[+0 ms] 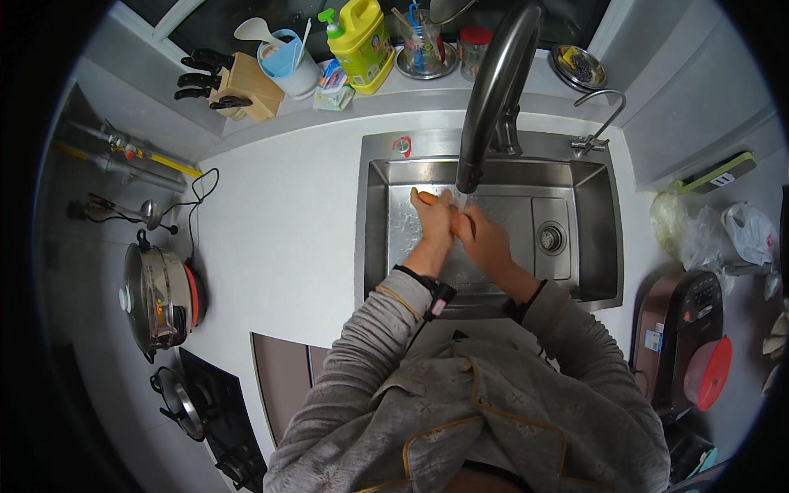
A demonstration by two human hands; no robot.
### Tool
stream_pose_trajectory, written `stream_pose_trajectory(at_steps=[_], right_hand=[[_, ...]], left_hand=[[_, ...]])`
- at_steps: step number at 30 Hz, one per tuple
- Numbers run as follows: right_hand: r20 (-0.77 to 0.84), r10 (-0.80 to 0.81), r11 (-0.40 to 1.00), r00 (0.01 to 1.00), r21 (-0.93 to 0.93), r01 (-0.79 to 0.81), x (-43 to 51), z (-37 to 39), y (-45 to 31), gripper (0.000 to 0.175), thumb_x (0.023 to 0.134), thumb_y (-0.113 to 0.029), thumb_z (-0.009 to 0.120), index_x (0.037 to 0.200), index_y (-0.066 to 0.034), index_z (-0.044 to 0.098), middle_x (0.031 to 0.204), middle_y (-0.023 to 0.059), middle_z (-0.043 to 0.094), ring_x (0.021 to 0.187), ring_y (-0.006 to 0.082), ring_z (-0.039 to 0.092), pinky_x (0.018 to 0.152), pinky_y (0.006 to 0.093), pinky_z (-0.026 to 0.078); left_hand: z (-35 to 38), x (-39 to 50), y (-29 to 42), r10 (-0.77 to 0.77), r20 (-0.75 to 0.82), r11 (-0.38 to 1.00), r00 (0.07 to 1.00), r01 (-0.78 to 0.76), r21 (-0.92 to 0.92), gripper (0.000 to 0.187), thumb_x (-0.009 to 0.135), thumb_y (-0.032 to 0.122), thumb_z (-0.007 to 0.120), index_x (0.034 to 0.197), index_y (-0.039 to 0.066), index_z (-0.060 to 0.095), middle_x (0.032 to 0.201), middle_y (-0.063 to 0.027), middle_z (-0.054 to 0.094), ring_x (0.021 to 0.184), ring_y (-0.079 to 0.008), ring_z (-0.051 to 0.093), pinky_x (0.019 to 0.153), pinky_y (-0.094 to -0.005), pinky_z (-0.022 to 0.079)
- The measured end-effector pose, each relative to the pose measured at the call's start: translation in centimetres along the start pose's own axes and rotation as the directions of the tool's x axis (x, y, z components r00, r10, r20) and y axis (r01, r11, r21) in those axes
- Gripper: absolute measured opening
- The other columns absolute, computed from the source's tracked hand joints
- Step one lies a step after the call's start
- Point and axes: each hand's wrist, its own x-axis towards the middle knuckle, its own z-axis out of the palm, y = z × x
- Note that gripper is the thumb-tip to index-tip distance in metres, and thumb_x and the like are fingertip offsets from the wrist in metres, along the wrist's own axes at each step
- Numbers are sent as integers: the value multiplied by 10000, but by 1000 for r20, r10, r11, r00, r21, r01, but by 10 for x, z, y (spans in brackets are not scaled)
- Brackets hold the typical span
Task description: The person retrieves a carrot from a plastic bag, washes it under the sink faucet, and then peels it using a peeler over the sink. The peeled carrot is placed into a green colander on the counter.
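Observation:
Over the stainless-steel sink (419, 271), a carrot (428, 198) lies across both of my hands beneath the running tap. My left hand (435, 223) grips its left part, and the orange tip shows between thumb and fingers. Fingers of my right hand (487, 240) are curled around the carrot's right end, which is largely hidden. A stream of water (462, 200) falls from the grey gooseneck faucet (493, 92) between the hands. Wet splashes cover the basin floor on the left, and the drain strainer (550, 238) sits at the right.
Behind the sink stand a knife block (249, 86), a yellow detergent jug (362, 49) and a red-lidded jar (475, 43). A small second tap (601, 117) rises at the back right. White counter (277, 234) extends left toward a lidded electric pot (163, 299); a rice cooker (678, 345) is at right.

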Motion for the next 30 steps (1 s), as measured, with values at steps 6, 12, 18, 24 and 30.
stream_pose_trajectory(at_steps=[6,12,18,24,30], right_hand=[[95,248,871,964,415,-265,-13,-11,-2,204,982,-231,464,1001,-57,569,689,58,557,522,177,549,481,323,416],[410,362,654,837,528,-542,29,-55,26,252,959,-263,485,917,-40,594,707,10,558,592,111,509,534,268,414],[3,494,811,869,359,-462,74,-40,27,259,922,-269,567,984,-18,559,786,44,557,698,155,555,628,292,462],[-81,406,736,910,619,-273,40,47,7,618,873,-117,601,1379,-28,258,1258,128,415,1088,200,472,913,349,432],[30,321,633,947,737,-238,41,51,18,632,812,-97,699,1305,-29,310,1020,101,502,920,183,572,748,330,503]], left_hand=[[-13,17,31,-195,234,943,952,247,-221,374,968,389,548,803,61,475,687,-103,533,623,-252,577,575,-399,532],[-23,3,55,-251,425,962,870,271,15,507,1030,448,347,933,10,583,778,-134,613,614,-236,599,600,-385,572],[-23,-44,30,-295,529,782,796,-117,612,728,994,617,197,979,4,590,516,-33,499,360,-121,389,374,-246,287],[-25,-42,28,-296,457,898,838,82,432,687,982,638,161,805,77,516,466,-8,394,340,-115,321,345,-251,245],[-44,-58,31,-445,493,890,747,307,338,707,959,671,135,746,84,466,448,-16,369,309,-99,262,309,-248,190]])
